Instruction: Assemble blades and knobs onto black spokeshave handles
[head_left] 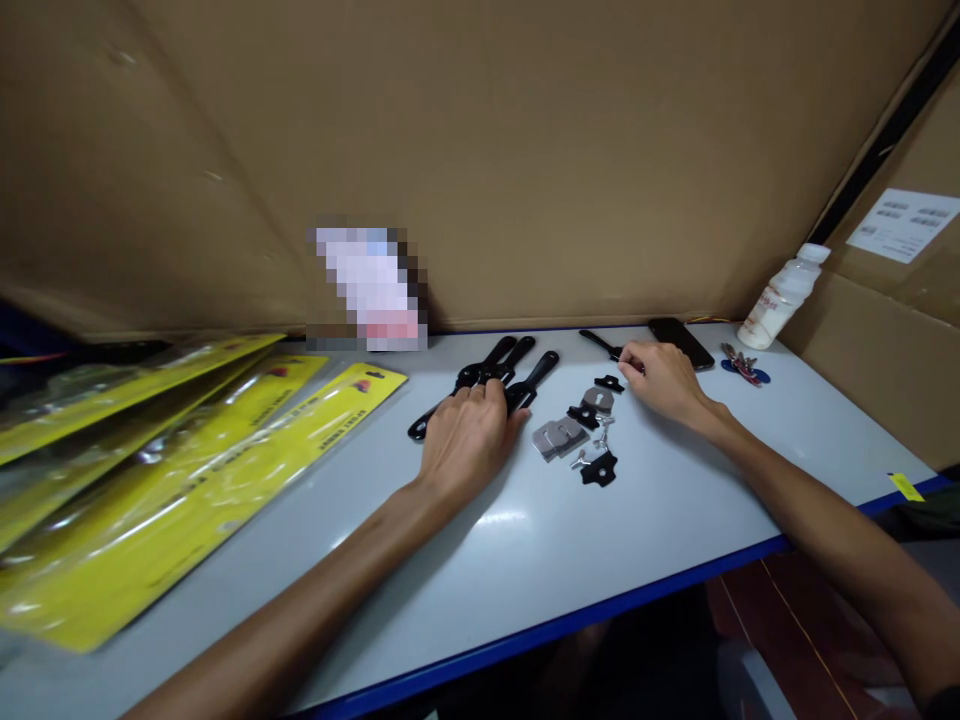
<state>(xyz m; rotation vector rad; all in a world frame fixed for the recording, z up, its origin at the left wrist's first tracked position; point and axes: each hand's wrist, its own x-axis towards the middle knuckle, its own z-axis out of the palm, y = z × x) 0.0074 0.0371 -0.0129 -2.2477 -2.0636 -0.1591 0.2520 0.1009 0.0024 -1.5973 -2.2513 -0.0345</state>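
Note:
My left hand (466,425) reaches over a group of black handles (541,372), its fingers curled on one of them. The handles have holes in their ends and lie close together; my fingers cover their middle parts. Farther back, my right hand (660,375) pinches the near end of a slim black handle-like piece (596,342). Between my hands lie square grey metal plates (559,438), a round grey plate with a slot (598,400), black shaped brackets (600,470) with holes, and several small silver screws (579,460).
Yellow cards in clear plastic packaging (300,430) spread across the left side. A pixelated item (371,285) leans on the cardboard wall (525,180). At the back right are a dark phone (682,342), keys (742,363) and a white bottle (781,300). Blue edging (600,613) borders the table.

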